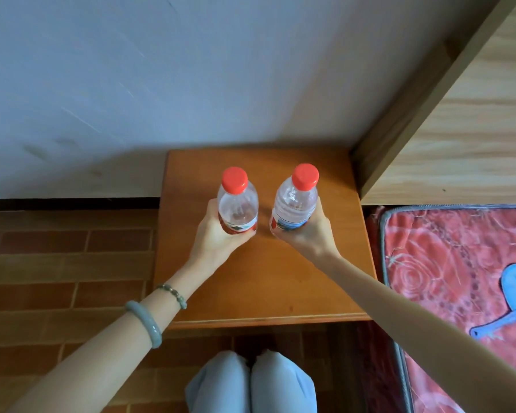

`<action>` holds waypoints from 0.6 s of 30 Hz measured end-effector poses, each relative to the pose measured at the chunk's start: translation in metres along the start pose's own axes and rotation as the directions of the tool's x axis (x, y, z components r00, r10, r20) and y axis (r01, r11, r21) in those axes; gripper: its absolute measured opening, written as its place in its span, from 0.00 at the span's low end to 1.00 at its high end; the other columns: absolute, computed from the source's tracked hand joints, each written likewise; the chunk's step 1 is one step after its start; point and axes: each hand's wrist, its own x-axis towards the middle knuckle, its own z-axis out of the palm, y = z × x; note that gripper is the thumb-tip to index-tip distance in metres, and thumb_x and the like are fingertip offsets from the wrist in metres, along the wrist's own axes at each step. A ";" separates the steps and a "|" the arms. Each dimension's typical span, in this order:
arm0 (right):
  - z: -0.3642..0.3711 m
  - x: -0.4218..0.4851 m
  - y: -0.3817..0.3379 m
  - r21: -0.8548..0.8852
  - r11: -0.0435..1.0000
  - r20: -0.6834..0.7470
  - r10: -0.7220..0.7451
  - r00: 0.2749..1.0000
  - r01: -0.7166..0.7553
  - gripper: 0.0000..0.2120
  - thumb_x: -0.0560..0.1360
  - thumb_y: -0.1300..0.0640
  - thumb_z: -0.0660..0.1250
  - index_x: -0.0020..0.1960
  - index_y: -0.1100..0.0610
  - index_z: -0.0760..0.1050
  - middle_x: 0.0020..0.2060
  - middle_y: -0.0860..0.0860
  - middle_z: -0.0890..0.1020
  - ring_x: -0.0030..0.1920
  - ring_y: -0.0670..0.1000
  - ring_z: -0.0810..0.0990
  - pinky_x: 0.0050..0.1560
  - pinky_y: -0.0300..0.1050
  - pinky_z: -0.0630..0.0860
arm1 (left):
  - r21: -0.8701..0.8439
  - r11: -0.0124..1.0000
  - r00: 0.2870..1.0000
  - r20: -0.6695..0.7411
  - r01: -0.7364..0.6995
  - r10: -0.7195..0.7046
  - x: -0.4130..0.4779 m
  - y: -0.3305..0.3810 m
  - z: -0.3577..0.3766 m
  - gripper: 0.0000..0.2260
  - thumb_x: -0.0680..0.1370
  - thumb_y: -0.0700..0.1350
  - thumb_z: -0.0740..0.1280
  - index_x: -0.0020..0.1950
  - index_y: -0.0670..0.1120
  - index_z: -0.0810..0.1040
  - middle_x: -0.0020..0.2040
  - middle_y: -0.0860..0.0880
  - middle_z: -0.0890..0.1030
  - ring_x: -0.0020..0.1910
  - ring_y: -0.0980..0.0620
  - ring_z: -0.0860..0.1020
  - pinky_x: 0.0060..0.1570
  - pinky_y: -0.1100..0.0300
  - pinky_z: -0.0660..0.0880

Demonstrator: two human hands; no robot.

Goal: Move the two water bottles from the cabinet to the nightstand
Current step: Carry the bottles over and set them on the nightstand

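Two clear water bottles with red caps are upright over the brown wooden nightstand (268, 281). My left hand (218, 234) grips the left bottle (237, 201), which has a red and white label. My right hand (309, 234) grips the right bottle (295, 201), which has a blue and white label. Both hands wrap the lower half of their bottles, so I cannot tell whether the bottle bases touch the nightstand top. The bottles stand side by side, a small gap apart, over the middle of the top.
A white wall (161, 84) runs behind the nightstand. A light wooden headboard (459, 129) and a bed with a red patterned mattress (447, 278) lie to the right. Brick-pattern floor (57, 263) is at the left. My knees (251, 383) are below the nightstand's front edge.
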 end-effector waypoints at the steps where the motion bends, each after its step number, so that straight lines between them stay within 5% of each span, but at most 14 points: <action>1: 0.001 0.001 0.001 0.001 1.000 0.000 0.003 1.000 -0.003 0.31 0.59 0.52 0.78 0.56 0.52 0.66 0.45 0.47 0.81 0.44 0.46 0.80 0.44 0.45 0.79 | 0.007 1.000 1.000 0.011 -0.008 0.008 0.001 -0.001 0.001 0.31 0.63 0.47 0.79 0.61 0.48 0.68 0.53 0.52 0.79 0.51 0.58 0.78 0.49 0.65 0.77; 9: 0.000 0.005 0.007 -0.007 1.000 0.028 -0.024 0.999 0.024 0.33 0.59 0.50 0.79 0.58 0.53 0.66 0.49 0.48 0.81 0.47 0.46 0.80 0.46 0.41 0.79 | 0.044 0.998 0.997 0.062 -0.047 0.044 0.003 -0.005 0.002 0.34 0.64 0.46 0.78 0.65 0.48 0.65 0.57 0.52 0.76 0.55 0.57 0.76 0.51 0.68 0.75; 14: -0.003 0.003 0.015 -0.022 1.000 0.090 -0.013 0.996 0.016 0.31 0.59 0.45 0.78 0.57 0.54 0.70 0.48 0.46 0.81 0.47 0.44 0.80 0.47 0.45 0.79 | 0.070 0.997 0.998 0.070 -0.012 0.007 0.001 0.001 -0.001 0.33 0.64 0.45 0.78 0.64 0.48 0.65 0.55 0.56 0.74 0.52 0.68 0.74 0.48 0.77 0.70; 18: -0.014 -0.005 -0.001 -0.008 1.000 0.107 -0.014 0.994 0.015 0.36 0.60 0.50 0.79 0.62 0.54 0.65 0.53 0.47 0.79 0.49 0.43 0.78 0.48 0.34 0.74 | 0.154 0.987 0.993 0.100 0.047 -0.063 -0.002 0.006 -0.010 0.35 0.64 0.48 0.78 0.65 0.48 0.65 0.58 0.54 0.73 0.56 0.60 0.72 0.53 0.71 0.71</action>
